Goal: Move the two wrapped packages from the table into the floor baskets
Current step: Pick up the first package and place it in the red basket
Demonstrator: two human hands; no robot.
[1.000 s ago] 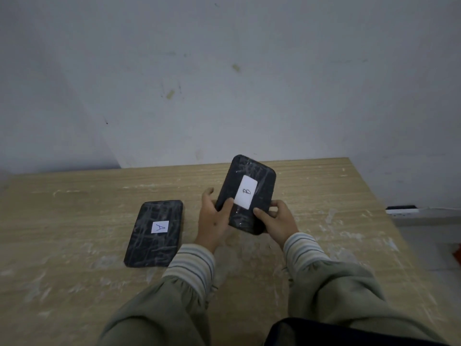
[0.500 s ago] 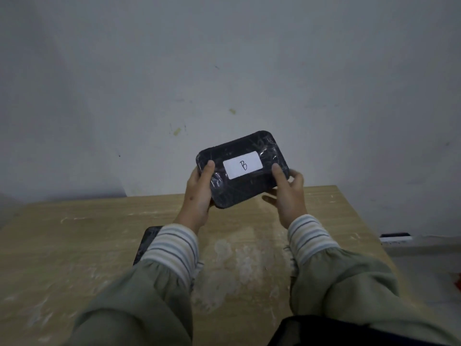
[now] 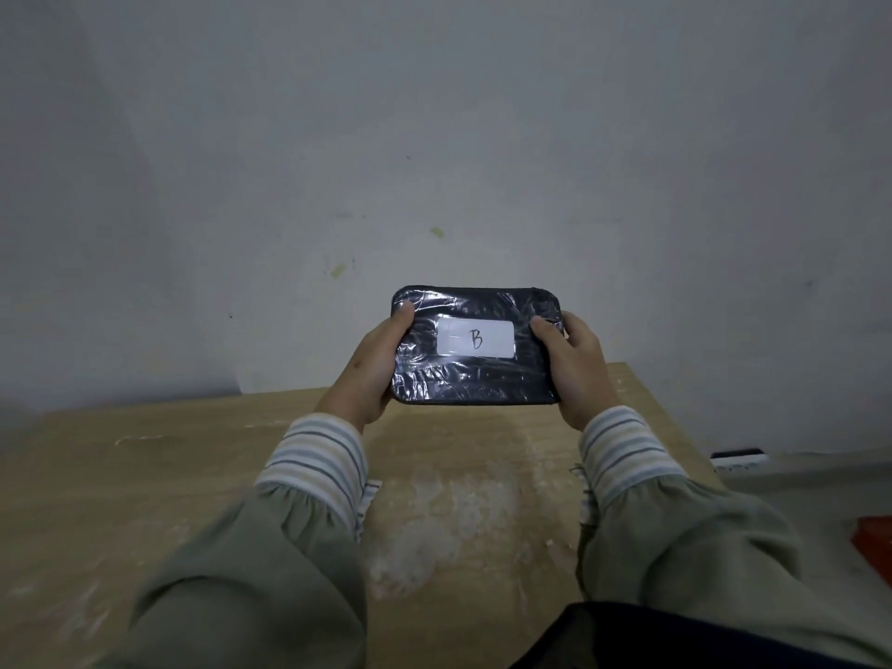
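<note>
A black package (image 3: 475,374) wrapped in clear film, with a white label marked "B", is held up level in front of me, above the far part of the wooden table (image 3: 145,465). My left hand (image 3: 371,366) grips its left end, thumb on the top face. Its right end is gripped the same way by my right hand (image 3: 574,366). The label faces me, the long side lying horizontal. The second package, marked "A", is hidden behind my left sleeve.
A pale wall rises right behind the table. The tabletop has white scuffed patches near its middle. To the right, beyond the table edge, lie grey floor, a white power strip (image 3: 738,458) by the wall and an orange-red object (image 3: 873,540) at the frame edge.
Both hands lifted package B off the table, turned it from upright-tilted to level and raised it higher. Package A, visible on the table at first, is now covered by my left arm.
</note>
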